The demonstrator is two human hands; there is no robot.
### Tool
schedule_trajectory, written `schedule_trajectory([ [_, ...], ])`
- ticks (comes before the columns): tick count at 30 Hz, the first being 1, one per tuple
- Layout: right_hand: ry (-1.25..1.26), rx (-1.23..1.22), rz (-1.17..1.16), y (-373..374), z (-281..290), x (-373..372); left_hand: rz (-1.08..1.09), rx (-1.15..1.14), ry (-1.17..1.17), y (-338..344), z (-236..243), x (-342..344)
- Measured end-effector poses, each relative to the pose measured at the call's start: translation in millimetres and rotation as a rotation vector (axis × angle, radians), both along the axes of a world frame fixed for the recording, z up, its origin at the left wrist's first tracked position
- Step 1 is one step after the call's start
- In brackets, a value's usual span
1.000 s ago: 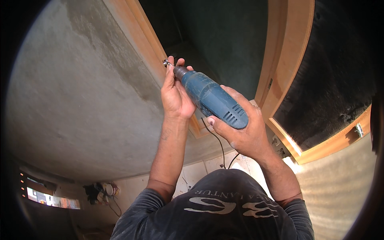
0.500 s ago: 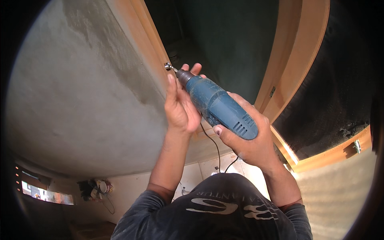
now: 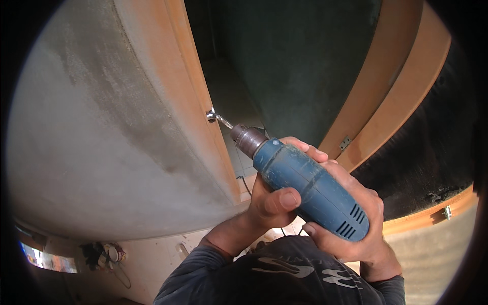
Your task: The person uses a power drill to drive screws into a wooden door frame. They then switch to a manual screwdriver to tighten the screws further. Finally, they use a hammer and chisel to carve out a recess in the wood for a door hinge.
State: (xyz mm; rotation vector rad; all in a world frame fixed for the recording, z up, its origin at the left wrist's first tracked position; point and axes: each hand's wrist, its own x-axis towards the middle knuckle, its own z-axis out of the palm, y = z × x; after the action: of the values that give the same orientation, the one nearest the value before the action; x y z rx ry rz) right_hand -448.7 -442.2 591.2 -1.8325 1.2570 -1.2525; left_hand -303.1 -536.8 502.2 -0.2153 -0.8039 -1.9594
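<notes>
A blue corded power drill (image 3: 307, 178) is held in both my hands, pointing up and to the left. My left hand (image 3: 272, 206) is wrapped around the front of its body, thumb on the near side. The right hand (image 3: 373, 206) grips the rear, by the vent slots; the trigger is hidden. From the dark metal chuck (image 3: 248, 141) a drill bit (image 3: 223, 121) reaches to a small metal fitting (image 3: 211, 115) on the wooden door frame (image 3: 195, 86). Whether the bit's tip touches or enters the fitting cannot be made out.
A grey plastered wall (image 3: 91, 147) fills the left side. On the right stands a wooden-edged door with a black panel (image 3: 417, 147); a hinge (image 3: 345, 143) shows on the adjoining wood and a metal latch (image 3: 447, 212) on its edge. A bucket (image 3: 114, 252) stands at the lower left.
My left hand, which was half open beside the chuck, has moved back and closed around the drill's body. In the picture, drill and fitting both sit lower; the right hand keeps its grip.
</notes>
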Motion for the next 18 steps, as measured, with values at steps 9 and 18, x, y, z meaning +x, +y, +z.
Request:
schedule_trajectory([
  [9, 0.136, 0.030, -0.025, 1.7, 4.9, 10.0, -0.022, -0.188, 0.034, -15.2, -13.1, 3.7],
  [18, 0.161, 0.077, -0.027, 2.5, 7.1, 18.3, -0.042, -0.155, 0.041, -13.9, -12.1, 10.4],
])
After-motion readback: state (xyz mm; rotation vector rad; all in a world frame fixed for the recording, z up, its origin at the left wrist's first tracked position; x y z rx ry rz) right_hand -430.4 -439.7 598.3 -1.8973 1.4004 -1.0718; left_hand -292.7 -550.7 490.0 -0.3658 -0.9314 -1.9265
